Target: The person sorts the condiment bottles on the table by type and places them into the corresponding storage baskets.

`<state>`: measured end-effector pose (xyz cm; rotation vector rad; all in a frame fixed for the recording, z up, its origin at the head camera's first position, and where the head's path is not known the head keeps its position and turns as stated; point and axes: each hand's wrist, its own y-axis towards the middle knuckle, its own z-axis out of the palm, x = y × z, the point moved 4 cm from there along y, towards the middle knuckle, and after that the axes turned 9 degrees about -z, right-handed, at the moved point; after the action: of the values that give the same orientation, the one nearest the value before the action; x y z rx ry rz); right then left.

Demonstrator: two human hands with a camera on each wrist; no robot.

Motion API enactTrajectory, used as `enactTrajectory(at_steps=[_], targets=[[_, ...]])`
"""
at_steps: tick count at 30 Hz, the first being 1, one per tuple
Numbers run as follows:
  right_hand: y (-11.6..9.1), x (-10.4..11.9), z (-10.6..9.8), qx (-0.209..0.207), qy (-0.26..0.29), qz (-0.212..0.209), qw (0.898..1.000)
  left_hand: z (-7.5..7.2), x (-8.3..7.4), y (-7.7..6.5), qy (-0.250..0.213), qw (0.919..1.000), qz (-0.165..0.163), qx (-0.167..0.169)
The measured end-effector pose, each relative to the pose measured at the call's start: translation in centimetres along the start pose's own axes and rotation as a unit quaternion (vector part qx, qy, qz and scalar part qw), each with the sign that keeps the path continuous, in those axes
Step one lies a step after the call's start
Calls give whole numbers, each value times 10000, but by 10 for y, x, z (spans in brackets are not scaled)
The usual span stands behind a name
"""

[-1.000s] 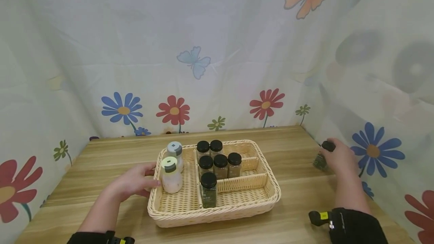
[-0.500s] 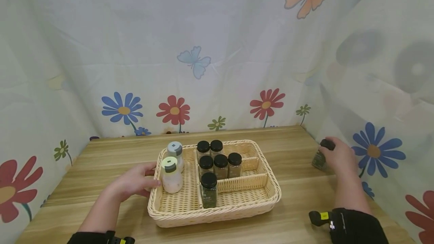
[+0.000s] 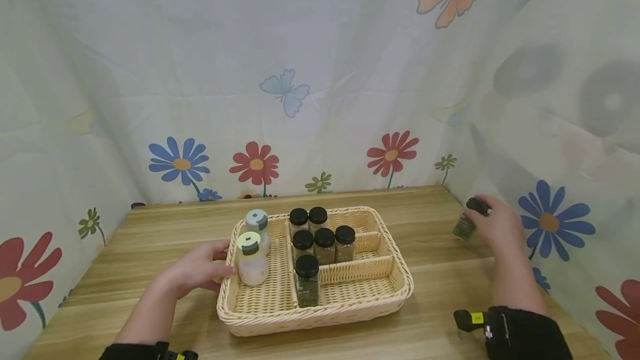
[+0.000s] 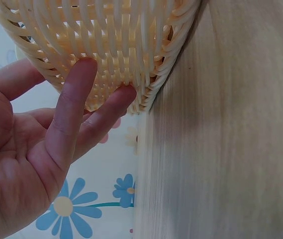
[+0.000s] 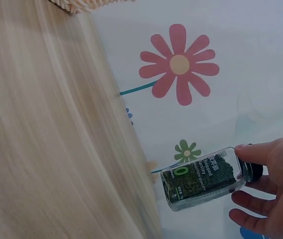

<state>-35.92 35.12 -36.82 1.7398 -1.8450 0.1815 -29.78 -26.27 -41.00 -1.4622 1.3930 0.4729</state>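
Observation:
My right hand (image 3: 497, 226) holds a small glass spice jar (image 5: 201, 180) by its black cap, off to the right of the basket. The jar is tilted, with dark green flakes inside and a label reading "chopped parsley". On the other side, my left hand (image 3: 200, 267) grips the left edge of a pale wicker basket (image 3: 320, 324); in the left wrist view, fingertips (image 4: 84, 67) press its woven outer wall. The basket's left section holds two white shakers, one with a grey lid (image 3: 257, 220) and one with a yellow-green lid (image 3: 252, 260).
Several black-capped spice jars (image 3: 324, 246) stand in the basket's middle and back sections, one jar (image 3: 307, 282) in the front section. Low wicker dividers (image 3: 357, 270) split the right side. A wooden table (image 3: 165, 226) lies beneath, with a flowered cloth (image 3: 200, 99) hanging around it.
My right hand has raised the spice jar slightly and moved it a little left, tilting it more. The left hand and basket stay where they were.

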Motion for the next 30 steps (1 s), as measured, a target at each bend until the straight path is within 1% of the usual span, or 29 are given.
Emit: enactTrajectory(at_steps=[5,15,19,26,30], targets=[[0,8,-3,-68,139,-117,9998,0,1,1,77,9999,58,43],[0,26,-6,-95,109,-314,9994,1,-2,-2,-17,10000,59,73],[-2,36,-7,-173,125,-457,9987,1,-3,-3,-18,9999,73,97],[-6,52,-8,-234,364,-585,9973,1,-1,-2,-60,10000,-49,51],[-9,60,-9,-288,368,-741,9962,1,0,0,-68,9999,-84,25]])
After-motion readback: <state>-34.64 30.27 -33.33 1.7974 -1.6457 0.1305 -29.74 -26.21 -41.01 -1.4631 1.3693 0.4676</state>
